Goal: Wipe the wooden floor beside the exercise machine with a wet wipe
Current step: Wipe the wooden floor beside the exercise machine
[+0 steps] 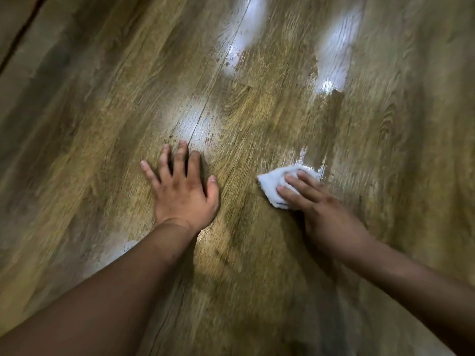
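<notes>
The wooden floor (pixel 257 111) fills the whole view, its planks running from near to far. A crumpled white wet wipe (pixel 273 185) lies on it right of centre. My right hand (pixel 323 204) presses down on the wipe with straight fingers laid over it. My left hand (pixel 182 187) rests flat on the bare planks to the left, fingers spread, about a hand's width from the wipe. A wet, shiny streak (pixel 329 119) runs away from the wipe toward the far side. The exercise machine is out of view.
Bright light reflections (pixel 239 47) sit on damp patches of the planks farther ahead. A dark gap or edge (pixel 23 34) crosses the top left corner. A plank seam (pixel 203 116) runs past my left fingertips.
</notes>
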### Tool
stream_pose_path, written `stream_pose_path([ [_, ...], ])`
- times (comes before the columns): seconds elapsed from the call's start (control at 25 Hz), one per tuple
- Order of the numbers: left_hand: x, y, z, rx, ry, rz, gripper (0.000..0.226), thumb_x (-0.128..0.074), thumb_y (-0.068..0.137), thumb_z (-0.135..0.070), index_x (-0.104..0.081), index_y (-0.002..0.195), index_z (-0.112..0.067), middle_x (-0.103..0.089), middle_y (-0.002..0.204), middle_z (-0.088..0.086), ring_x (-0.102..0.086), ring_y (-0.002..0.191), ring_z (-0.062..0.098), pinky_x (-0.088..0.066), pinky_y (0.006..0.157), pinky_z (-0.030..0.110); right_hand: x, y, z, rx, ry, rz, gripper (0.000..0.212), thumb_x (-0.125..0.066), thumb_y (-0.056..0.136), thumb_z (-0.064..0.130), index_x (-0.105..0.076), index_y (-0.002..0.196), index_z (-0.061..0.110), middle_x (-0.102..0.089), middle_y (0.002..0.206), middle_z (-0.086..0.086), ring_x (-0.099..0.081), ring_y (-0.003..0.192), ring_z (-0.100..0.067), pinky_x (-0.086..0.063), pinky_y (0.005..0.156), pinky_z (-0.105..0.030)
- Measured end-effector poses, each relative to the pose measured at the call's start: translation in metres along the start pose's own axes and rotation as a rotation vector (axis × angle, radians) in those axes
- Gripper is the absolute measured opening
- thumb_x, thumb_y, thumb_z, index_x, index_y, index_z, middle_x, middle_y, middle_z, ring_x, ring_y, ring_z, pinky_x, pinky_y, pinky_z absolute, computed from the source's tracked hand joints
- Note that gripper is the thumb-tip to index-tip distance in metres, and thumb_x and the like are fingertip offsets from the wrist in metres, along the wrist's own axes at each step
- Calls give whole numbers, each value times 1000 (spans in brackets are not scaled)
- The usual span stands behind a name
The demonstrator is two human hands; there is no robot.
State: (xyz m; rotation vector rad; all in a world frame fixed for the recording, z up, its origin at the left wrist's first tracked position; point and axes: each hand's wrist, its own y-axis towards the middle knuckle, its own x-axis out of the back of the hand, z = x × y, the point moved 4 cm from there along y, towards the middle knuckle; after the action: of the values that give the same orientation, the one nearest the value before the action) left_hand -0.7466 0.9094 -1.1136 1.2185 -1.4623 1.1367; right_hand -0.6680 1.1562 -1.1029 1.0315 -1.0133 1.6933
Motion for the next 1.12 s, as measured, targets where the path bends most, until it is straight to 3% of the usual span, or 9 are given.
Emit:
stream_pose_path([
  [0.12, 17, 12, -8, 51, -5, 178, 82, -37, 81, -73, -20, 149, -30, -15, 161, 10, -5, 147, 42, -1, 112, 71, 44, 58, -76, -123, -14, -117, 60, -38, 85, 5, -51, 142, 19, -41, 154, -12, -39, 141, -34, -38, 112, -50],
  [0.28, 17, 1, -100, -211, 79, 543, 127, -70, 64, -75, 17, 150, -43, 26, 160, -1, 14, 141, 58, -10, 107, 77, 102, 121, -134, -304, 140, -190, 59, -40, 81, 11, -53, 138, 9, -44, 144, 4, -42, 128, 3, -25, 107, -4],
  [0.32, 13, -7, -121, -280, 125, 603, 132, -74, 62, -72, 21, 149, -42, 32, 158, -1, 18, 137, 61, -12, 104, 80, 95, 117, -127, -320, 138, -211, 58, -40, 80, 10, -56, 136, 8, -47, 142, 2, -42, 128, 2, -27, 106, -5],
  [0.44, 2, -9, -136, -273, 133, 672, 140, -81, 59, -64, 26, 147, -40, 39, 154, -1, 23, 132, 65, -14, 100, 82, 47, 44, -85, -284, 114, -203, 55, -33, 86, 15, -58, 136, 11, -49, 147, -14, -37, 142, -31, -28, 116, -38],
  [0.64, 3, -6, -133, -287, 158, 694, 140, -81, 60, -62, 28, 145, -41, 43, 151, -1, 25, 131, 64, -12, 100, 81, -1, -94, -34, 326, 9, 54, 46, -26, 106, 32, -51, 141, 17, -39, 154, -5, -29, 147, -27, -23, 121, -40],
  [0.8, 7, -5, -130, -277, 155, 715, 140, -81, 57, -64, 26, 146, -44, 43, 151, -4, 26, 133, 62, -11, 102, 79, 64, 15, -150, -105, 11, -229, 41, -33, 100, 23, -55, 134, 15, -49, 142, -26, -43, 136, -41, -30, 115, -43],
  [0.92, 6, -7, -130, -269, 183, 740, 139, -81, 58, -65, 26, 146, -46, 44, 150, -5, 27, 133, 60, -13, 103, 78, 77, 47, -178, -473, 133, -284, 63, -30, 79, 18, -57, 135, 6, -47, 147, -22, -39, 140, -36, -24, 120, -39],
  [1.0, 5, -7, -132, -277, 208, 747, 140, -80, 58, -66, 29, 144, -47, 47, 148, -5, 28, 133, 59, -14, 104, 78, 53, 9, -134, -463, 185, -275, 63, -33, 81, 21, -54, 139, 9, -44, 150, -18, -32, 145, -34, -21, 122, -45],
  [1.12, 5, -3, -135, -278, 258, 737, 144, -80, 55, -68, 33, 141, -48, 58, 139, -3, 22, 134, 62, -21, 104, 76, -6, -96, -31, -123, 216, -71, 54, -43, 88, 27, -55, 139, 15, -44, 153, -5, -24, 149, -22, -20, 122, -45],
])
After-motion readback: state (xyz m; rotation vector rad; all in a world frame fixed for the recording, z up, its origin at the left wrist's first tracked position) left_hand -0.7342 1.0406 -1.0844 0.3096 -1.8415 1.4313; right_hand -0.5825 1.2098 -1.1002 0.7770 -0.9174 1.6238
